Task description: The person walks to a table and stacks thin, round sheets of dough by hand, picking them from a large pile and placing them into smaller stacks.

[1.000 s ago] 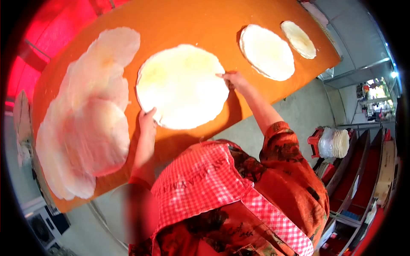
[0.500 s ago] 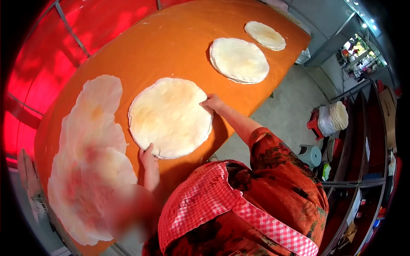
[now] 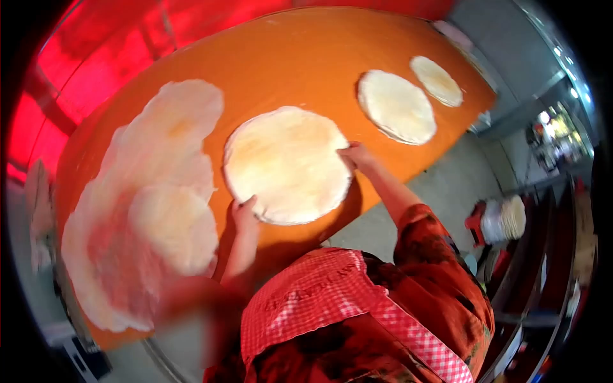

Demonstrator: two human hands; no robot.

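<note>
A round stack of thin, pale flatbreads [image 3: 287,163] with lightly browned patches lies in front of me on the orange tabletop. My left hand [image 3: 246,214] grips its near left edge, thumb on top. On the right side, my right hand [image 3: 357,156] pinches the rim between thumb and fingers. Left of the stack, thin overlapping flatbread sheets [image 3: 153,153] spread across the table, with a smaller round piece [image 3: 172,220] lying on them. A reddish blur covers part of their near end.
Farther right on the orange table [image 3: 300,57] sit another flatbread stack [image 3: 397,107] and a smaller one [image 3: 437,81]. Past the table's right edge, a red stool [image 3: 474,223] stands beside bagged round flatbreads [image 3: 504,219]. Shelves [image 3: 543,268] line the right side.
The camera view has turned, so the table and stacks appear farther right. Both hands keep their places on the stack's edge.
</note>
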